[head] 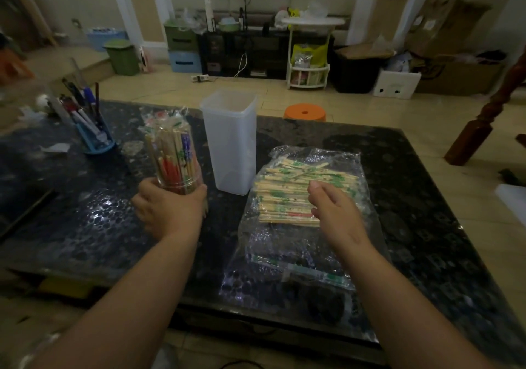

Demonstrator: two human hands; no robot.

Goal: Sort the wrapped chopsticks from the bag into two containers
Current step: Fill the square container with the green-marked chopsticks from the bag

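Dark speckled desk [85, 212] fills the foreground of a dim room with a tiled floor. On its right half a clear bag [307, 243] lies flat, with a stack of wrapped chopsticks [284, 195] inside, laid crosswise. One more wrapped pair [301, 272] lies apart from the stack, at the bag's near end. The right hand [336, 212] is over the stack's right part, thumb up and fingers bent down toward the sticks. The fingertips are hidden, so I cannot tell whether its grip pinches anything. Just left of the bag stands a tall translucent white tub [230, 144], upright with its top open. Left of the tub is a clear round jar [173, 164] packed with a bundle [176, 155] of upright wrapped sticks printed in red and blue. The left hand [168, 209] has its grip curled round the jar's base. Farther left a blue holder [95, 141] carries pens. Beyond the desk's far edge an orange stool [304, 112] stands on the floor.
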